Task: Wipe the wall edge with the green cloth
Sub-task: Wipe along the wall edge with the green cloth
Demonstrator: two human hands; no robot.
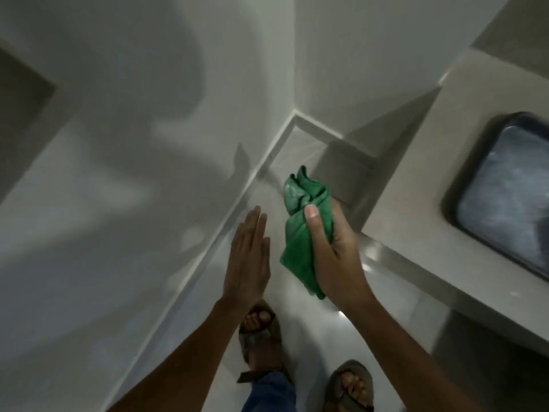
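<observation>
A crumpled green cloth (300, 227) is bunched in my right hand (335, 251), thumb pressed across its front, held in the air right of centre. My left hand (248, 257) is flat with fingers straight and together, holding nothing, just left of the cloth and close to the white wall (124, 162). The wall's bottom edge (208, 251), a pale skirting strip, runs diagonally from the lower left up to the room corner (294, 113). Neither hand touches the edge as far as I can tell.
A beige counter (439, 162) with a dark inset sink (505, 191) juts in from the right. Glossy white floor tiles (315, 331) lie below, with my two sandalled feet (261, 331) near the bottom. A dark recess (20, 114) shows at far left.
</observation>
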